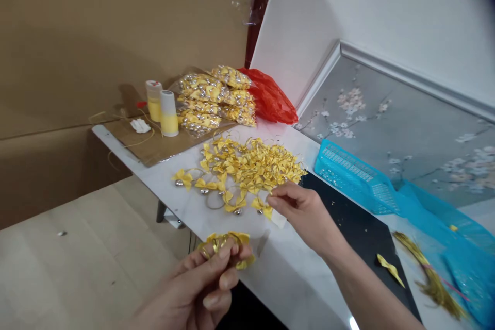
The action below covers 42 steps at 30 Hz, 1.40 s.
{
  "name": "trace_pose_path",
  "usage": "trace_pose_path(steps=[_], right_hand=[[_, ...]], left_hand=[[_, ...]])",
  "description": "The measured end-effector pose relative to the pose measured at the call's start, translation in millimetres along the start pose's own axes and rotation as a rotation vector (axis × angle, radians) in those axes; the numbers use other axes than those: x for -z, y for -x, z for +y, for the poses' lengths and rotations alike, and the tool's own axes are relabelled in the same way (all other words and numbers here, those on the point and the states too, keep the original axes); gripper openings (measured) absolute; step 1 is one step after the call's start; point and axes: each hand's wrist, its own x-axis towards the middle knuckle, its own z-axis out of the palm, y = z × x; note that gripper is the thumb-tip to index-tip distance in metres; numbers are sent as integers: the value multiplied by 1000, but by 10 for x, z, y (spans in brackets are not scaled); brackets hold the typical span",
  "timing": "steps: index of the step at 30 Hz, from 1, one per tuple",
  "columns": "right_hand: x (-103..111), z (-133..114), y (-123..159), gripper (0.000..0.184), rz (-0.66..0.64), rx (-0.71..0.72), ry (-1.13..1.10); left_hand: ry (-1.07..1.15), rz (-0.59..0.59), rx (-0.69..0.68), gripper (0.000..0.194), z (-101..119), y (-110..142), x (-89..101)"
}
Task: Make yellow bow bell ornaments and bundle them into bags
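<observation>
Bows in left hand: your left hand point(211, 273) is closed on a small bunch of yellow bows point(228, 247), which it holds near you, over the near edge of the tabletop point(278, 268).
Bow at right hand: your right hand point(301, 211) pinches one single yellow bow point(262, 208) between thumb and fingertips, at the near edge of the pile.
Pile: the loose yellow bows with small bells point(247, 167) lie spread on the tabletop, just beyond your right hand and further from your left hand.
Direction: from your left hand, the pinched bow lies forward and a little to the right; your right hand is clearly the nearer one to the pile.
Axis: the pile stretches from left to right across the tabletop, so its long side faces you.
Spacing: your two hands are apart, with bare white tabletop between them.
Behind the pile: packed bags of bows point(214, 100) and two cups point(162, 108) stand on a cardboard sheet point(149, 147), beside a red plastic bag point(270, 100).
Right side: a blue basket point(351, 178) lies near your right forearm, with gold strings point(429, 273) closer to you.
</observation>
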Motion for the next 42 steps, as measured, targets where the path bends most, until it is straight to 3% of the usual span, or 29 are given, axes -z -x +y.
trace_pose_path(steps=[4, 9, 12, 15, 18, 22, 26, 32, 36, 42], right_hand=[[120, -140, 218, 9, -49, 58, -57], [-22, -347, 496, 27, 17, 492, 373], [-58, -403, 547, 32, 10, 597, 448], [-4, -344, 441, 22, -66, 504, 330], [18, -160, 202, 8, -4, 243, 365], [-79, 116, -95, 18, 68, 79, 475], [-86, 177, -148, 16, 84, 63, 406], [103, -114, 98, 10, 62, 61, 209], [33, -311, 331, 14, 28, 186, 52], [-143, -417, 561, 24, -43, 367, 126]], left_hand=[[34, 8, -4, 17, -28, -3, -104], [83, -3, 4, 11, -88, -21, -130], [96, -55, 20, 12, -88, -24, -109], [80, -37, 1, 8, -51, -14, -104], [55, 8, -7, 7, -11, 1, -116], [112, -72, 57, 9, -4, 1, -109], [98, -38, 16, 8, -24, -14, -63], [52, 13, 3, 8, -33, -39, -85], [49, 58, -20, 12, -68, -33, -140], [82, 43, -27, 12, -97, -20, -95]])
